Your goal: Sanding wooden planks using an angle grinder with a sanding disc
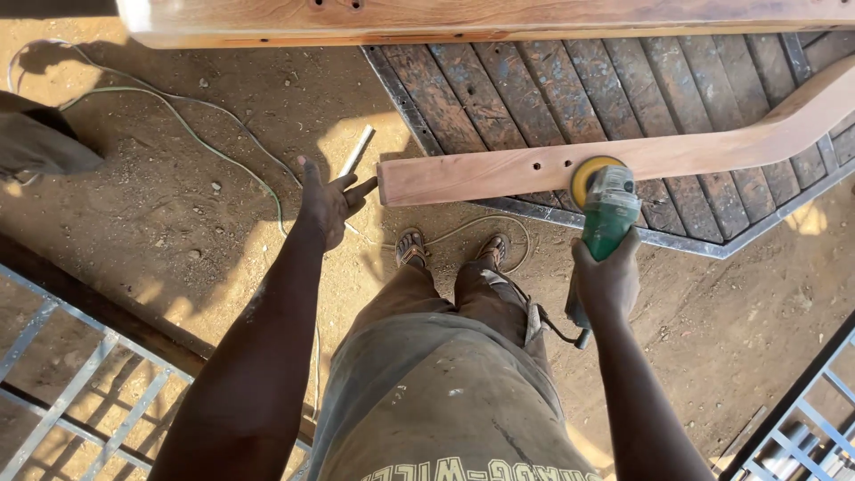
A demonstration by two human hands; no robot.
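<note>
At centre right of the frame, the right hand [608, 278] is clenched around a green angle grinder [607, 214], its yellow disc on the curved wooden plank [570, 165]. The left hand [328, 200], arm outstretched, fingers spread open, seems to touch the plank's left end.

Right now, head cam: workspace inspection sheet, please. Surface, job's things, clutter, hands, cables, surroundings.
Surface: bare dirt ground, sunlit in patches.
Job's things: curved wooden beam with drilled holes, lying over a dark slatted metal panel; green angle grinder, yellow disc on the beam.
Clutter: short metal strip on the dirt.
Hands: left hand open, fingertips at the beam's end; right hand gripping the grinder.
Cables: thin cord looping across the dirt; grinder lead by the feet.
Surroundings: metal grilles lower left and right; another wooden beam at top.
</note>
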